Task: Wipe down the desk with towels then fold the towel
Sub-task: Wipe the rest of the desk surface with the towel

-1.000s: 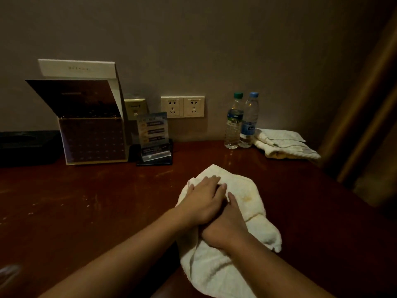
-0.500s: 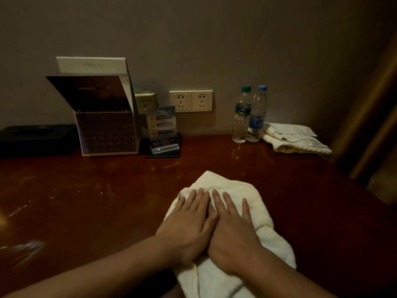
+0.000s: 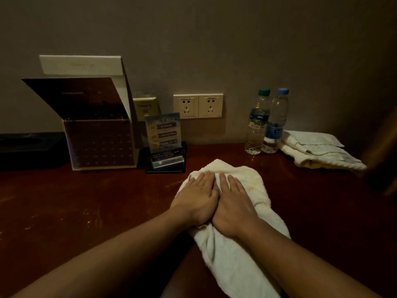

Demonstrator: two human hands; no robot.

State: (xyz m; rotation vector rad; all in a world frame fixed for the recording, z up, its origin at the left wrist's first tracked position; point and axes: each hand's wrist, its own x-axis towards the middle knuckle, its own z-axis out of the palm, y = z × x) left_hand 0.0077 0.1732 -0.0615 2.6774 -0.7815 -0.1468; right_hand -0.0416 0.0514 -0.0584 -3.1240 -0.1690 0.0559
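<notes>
White towel (image 3: 253, 267) lies bunched on the counter (image 3: 86, 211), front-centre, running back under the wrists twd the near edge. L hand (image 3: 196, 200) & R hand (image 3: 234, 204) sit side by side on its far half, palms down, thumbs touching. Grip wide on both: fingers straight, pressing flat, nothing pinched. Towel shows past the fingertips & to the R.

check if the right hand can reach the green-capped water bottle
Probably yes: the right hand lies flat on the towel, and only bare desk separates it from the green-capped water bottle.
</notes>
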